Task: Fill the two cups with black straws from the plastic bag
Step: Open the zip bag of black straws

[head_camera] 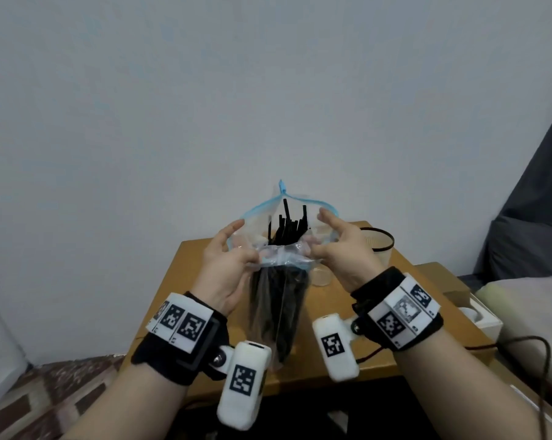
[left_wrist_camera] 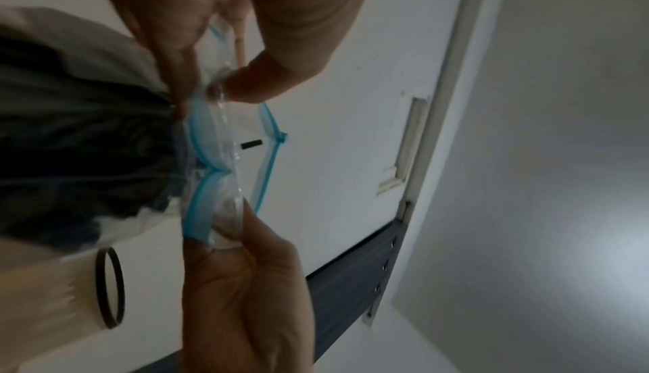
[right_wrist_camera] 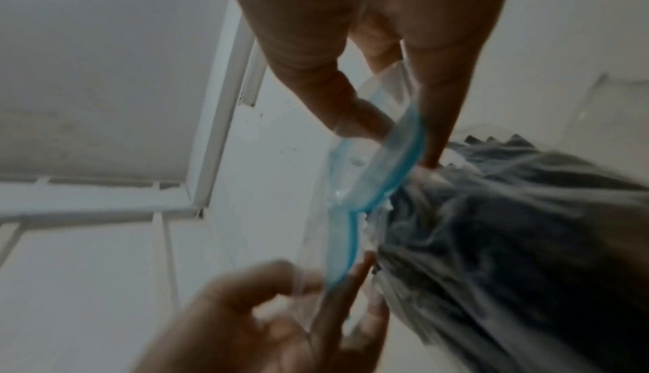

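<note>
I hold a clear zip bag (head_camera: 279, 312) with a blue zipper rim upright above the wooden table (head_camera: 185, 281). It is packed with black straws (head_camera: 289, 227), whose tips stick up through the open mouth. My left hand (head_camera: 247, 244) pinches the near rim on the left, and my right hand (head_camera: 317, 236) pinches it on the right. The left wrist view shows a thumb and finger (left_wrist_camera: 246, 85) squeezing the plastic. In the right wrist view the blue rim (right_wrist_camera: 397, 162) bends between my fingers. A black-rimmed cup (head_camera: 378, 249) stands behind my right hand, and a clear cup (head_camera: 320, 276) sits under the bag's right side.
The small table stands against a pale wall. A white box (head_camera: 478, 315) and a dark cable (head_camera: 528, 342) lie to the right, beside a dark fabric (head_camera: 535, 217). Patterned floor (head_camera: 52, 395) shows at lower left.
</note>
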A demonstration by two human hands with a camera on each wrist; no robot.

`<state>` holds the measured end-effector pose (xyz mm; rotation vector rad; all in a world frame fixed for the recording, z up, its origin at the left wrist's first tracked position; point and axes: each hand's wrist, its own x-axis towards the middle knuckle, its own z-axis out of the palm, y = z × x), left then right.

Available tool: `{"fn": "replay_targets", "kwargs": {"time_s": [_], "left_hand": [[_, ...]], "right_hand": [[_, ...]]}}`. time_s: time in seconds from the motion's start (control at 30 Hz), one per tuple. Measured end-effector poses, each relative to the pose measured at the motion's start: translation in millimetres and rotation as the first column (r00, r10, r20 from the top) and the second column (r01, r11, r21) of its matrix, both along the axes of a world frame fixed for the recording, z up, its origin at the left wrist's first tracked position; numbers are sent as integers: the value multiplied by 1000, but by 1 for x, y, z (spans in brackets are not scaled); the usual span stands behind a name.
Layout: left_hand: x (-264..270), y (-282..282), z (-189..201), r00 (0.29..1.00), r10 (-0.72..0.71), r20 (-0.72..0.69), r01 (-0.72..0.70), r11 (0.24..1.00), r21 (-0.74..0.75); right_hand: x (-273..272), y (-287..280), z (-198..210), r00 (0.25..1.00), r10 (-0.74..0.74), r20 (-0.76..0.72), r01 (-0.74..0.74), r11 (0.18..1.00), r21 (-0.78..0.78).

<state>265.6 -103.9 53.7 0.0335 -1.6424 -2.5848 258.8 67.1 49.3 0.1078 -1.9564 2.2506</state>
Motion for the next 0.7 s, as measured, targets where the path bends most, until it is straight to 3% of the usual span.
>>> {"fn": "replay_targets", "kwargs": {"time_s": [0.1,0.17,0.27,0.4,0.47,0.53,0.57,0.63,0.7], "left_hand": [[-4,-7,-5,993,-107,52,89,955,281],[-5,-11,-11,981,-186,58,148,904,400],[-4,-13,-22,973,-219,71,163,870,465],[-3,-14,-32,968,-229,99,163,880,445],[0,-13,-32,972,-224,72,182,910,373],[3,-10,-29,980,-197,35,185,958,217],[4,-10,-26,984,-179,12,176,979,105],[4,-9,-21,992,-116,-51,105,977,-187],[0,-10,-19,984,-32,-174,-64,855,-514]], "right_hand": [[-2,7,9,987,154,54,-129,940,-317],[-4,12,12,974,215,68,-165,885,-434],[-4,15,9,947,304,101,-202,811,-548],[-1,17,-8,886,453,98,-257,655,-710],[1,17,-15,870,484,93,-243,585,-774],[1,20,-19,866,489,102,-239,585,-775],[2,20,-19,874,473,113,-233,610,-757],[5,21,-18,910,385,155,-206,743,-637],[10,21,-17,934,324,152,-213,844,-493]]}}
